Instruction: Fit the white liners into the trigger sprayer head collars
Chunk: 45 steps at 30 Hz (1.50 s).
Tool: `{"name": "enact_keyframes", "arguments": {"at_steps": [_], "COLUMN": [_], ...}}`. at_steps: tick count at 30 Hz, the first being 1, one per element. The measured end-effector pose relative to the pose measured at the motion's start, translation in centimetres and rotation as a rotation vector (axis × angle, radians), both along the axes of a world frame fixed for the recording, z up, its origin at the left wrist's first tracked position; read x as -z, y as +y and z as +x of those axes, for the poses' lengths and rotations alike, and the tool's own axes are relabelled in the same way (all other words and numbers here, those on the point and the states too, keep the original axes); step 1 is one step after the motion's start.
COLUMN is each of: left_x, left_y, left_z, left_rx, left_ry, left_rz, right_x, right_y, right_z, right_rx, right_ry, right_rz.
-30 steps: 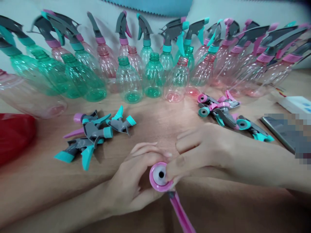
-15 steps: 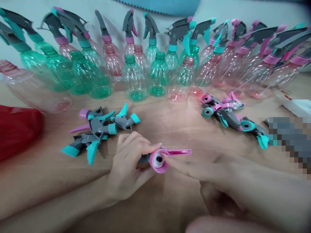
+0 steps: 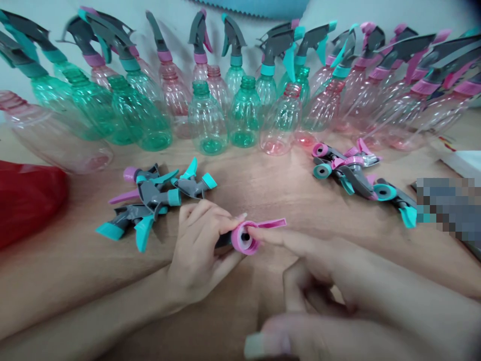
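Note:
My left hand [image 3: 201, 250] is closed around a grey and pink trigger spray head [image 3: 242, 244]. Its pink collar faces me, showing a white ring and a dark hole inside, and the pink trigger points right. The outstretched index finger of my right hand [image 3: 334, 273] touches the inner rim of that collar. The right thumb is apart from it at the bottom of the view, and the other fingers are curled with nothing seen in them. Just beyond my left hand lies a pile of grey and turquoise spray heads [image 3: 154, 195].
More loose spray heads [image 3: 349, 173] lie at the right. Behind stand several open bottles, such as a green one [image 3: 245, 115], and rows of bottles with heads fitted [image 3: 235, 75] along the wall. A red bag [image 3: 30, 203] is at left, a blurred-out flat object [image 3: 449, 208] at right.
The spray head has tilted a little, its trigger now pointing slightly more upward. My right thumb has come into view, spread away from the index finger, which stays at the collar.

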<state>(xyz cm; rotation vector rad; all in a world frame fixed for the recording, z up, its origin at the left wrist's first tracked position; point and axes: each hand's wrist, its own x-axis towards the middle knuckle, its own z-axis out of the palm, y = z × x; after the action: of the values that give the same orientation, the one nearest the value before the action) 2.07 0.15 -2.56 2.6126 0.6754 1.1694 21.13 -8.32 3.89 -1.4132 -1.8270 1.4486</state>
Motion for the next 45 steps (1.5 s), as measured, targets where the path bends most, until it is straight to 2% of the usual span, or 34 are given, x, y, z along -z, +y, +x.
{"name": "enact_keyframes", "arguments": {"at_steps": [6, 10, 18, 21, 28, 32, 38, 45], "left_x": [0.2, 0.2, 0.1, 0.1, 0.1, 0.1, -0.1, 0.0], "left_y": [0.1, 0.2, 0.3, 0.3, 0.5, 0.5, 0.6, 0.5], "left_z": [0.0, 0.1, 0.0, -0.1, -0.3, -0.4, -0.2, -0.1], "left_rx": [0.01, 0.01, 0.001, 0.013, 0.029, 0.034, 0.002, 0.008], "left_ry": [-0.022, -0.032, 0.008, 0.048, 0.109, 0.119, 0.105, 0.096], "left_rz": [-0.041, -0.059, -0.043, 0.011, 0.126, 0.158, 0.182, 0.15], "right_x": [-1.2, -1.2, -1.5, -1.5, -0.9, -0.9, -0.8, -0.8], "right_y": [1.8, 1.8, 2.2, 1.7, -0.4, -0.5, -0.1, 0.8], "right_z": [-0.3, -0.1, 0.3, -0.2, -2.1, -2.7, -2.5, -2.3], "right_rx": [0.039, 0.089, 0.093, 0.088, 0.295, 0.332, 0.276, 0.238], "right_ry": [0.04, -0.017, 0.052, 0.086, 0.133, 0.196, 0.237, 0.262], "right_rz": [-0.233, -0.236, -0.259, -0.295, -0.441, -0.5, -0.406, -0.393]}}
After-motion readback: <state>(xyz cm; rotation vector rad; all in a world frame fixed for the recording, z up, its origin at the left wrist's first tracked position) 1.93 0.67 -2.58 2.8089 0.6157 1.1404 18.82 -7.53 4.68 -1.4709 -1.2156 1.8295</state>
